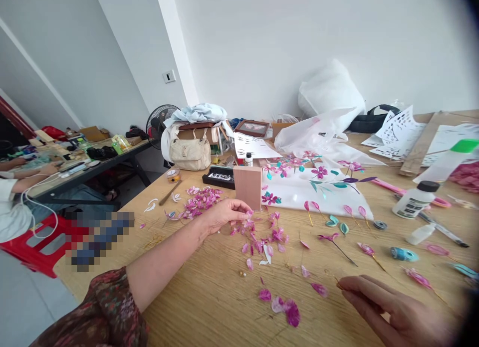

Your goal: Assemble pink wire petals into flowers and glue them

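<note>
My left hand [226, 215] reaches out over the wooden table, its thumb and forefinger pinched at a small pink petal [249, 214]. Just beyond its fingertips lie more pink petals on thin wires [277, 234], loosely spread. A large heap of pink petals [200, 202] sits behind that wrist. Low on the right, my right hand [389, 307] has its fingers closed on a thin gold wire [331, 274], which ends in a small loop. Between the hands rest a magenta petal [319, 289] and a cluster of pink and magenta petals [292, 312]. Small pearl beads [242, 274] lie nearby.
A wooden block [247, 187] stands upright beside a white sheet [299, 203] bearing wire flowers. A black-capped bottle [415, 200] and a green-capped bottle [454, 160] are at right. A beige bag [190, 152] stands at the back. Another person's arm [35, 180] shows far left.
</note>
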{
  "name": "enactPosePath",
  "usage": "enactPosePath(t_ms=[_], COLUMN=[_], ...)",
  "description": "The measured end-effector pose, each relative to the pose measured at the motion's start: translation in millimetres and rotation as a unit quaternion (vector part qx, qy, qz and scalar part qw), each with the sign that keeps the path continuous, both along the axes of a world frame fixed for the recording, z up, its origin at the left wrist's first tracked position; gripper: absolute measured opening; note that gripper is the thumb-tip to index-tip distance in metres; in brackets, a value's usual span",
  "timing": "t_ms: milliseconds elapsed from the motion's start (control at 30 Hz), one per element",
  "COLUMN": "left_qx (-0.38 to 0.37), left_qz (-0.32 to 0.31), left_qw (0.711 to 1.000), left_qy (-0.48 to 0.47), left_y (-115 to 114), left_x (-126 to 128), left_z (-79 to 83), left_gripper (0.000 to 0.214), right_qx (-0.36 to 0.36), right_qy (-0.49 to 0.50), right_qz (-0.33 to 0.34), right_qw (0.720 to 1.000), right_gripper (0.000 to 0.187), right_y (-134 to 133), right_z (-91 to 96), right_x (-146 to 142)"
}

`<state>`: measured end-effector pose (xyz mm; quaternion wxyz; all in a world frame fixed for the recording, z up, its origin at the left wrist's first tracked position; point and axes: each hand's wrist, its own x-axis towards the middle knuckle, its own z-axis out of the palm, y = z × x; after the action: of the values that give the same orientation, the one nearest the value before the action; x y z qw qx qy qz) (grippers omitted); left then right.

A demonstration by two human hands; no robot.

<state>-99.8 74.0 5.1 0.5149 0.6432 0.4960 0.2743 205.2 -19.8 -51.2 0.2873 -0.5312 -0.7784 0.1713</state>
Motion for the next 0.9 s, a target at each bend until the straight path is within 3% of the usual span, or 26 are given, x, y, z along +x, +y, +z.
enactPosePath(t_ms=[200, 300, 400, 667, 767, 900], left_qx=[-0.025, -0.023, -0.018, -0.076, -0.088, -0.083], left_qz=[0.043, 0.068, 0.082, 0.031, 0.015, 0.017], left_qw=[0.996, 0.994, 0.990, 0.972, 0.962, 0.953], left_qy=[-0.069, -0.087, -0.110, -0.219, -0.259, -0.290], left_y=[-0.4, -1.0, -9.4, -54.7, -62.2, -65.0], left_x=[-1.8, -1.3, 6.5, 73.0, 94.4, 107.2], left_z=[-2.2, -1.6, 5.6, 19.9, 18.6, 16.9], left_gripper=[0.028, 0.026, 0.025, 0.019, 0.018, 0.016], right_qx=[-0.008, -0.031, -0.107, -0.227, -0.231, -0.234], right_qy=[-0.063, -0.016, 0.084, 0.332, 0.365, 0.389], right_qz=[0.005, -0.016, -0.014, -0.028, -0.013, -0.008], right_qw=[0.998, 0.999, 0.991, 0.915, 0.902, 0.891], right_gripper=[0.021, 0.021, 0.024, 0.021, 0.024, 0.029], right_y=[8.1, 8.6, 6.5, -10.4, -9.5, -2.9], right_z=[-6.5, -2.0, 11.9, 70.3, 79.0, 75.2], right_x=[14.8, 12.9, 6.0, -34.1, -45.8, -49.5])
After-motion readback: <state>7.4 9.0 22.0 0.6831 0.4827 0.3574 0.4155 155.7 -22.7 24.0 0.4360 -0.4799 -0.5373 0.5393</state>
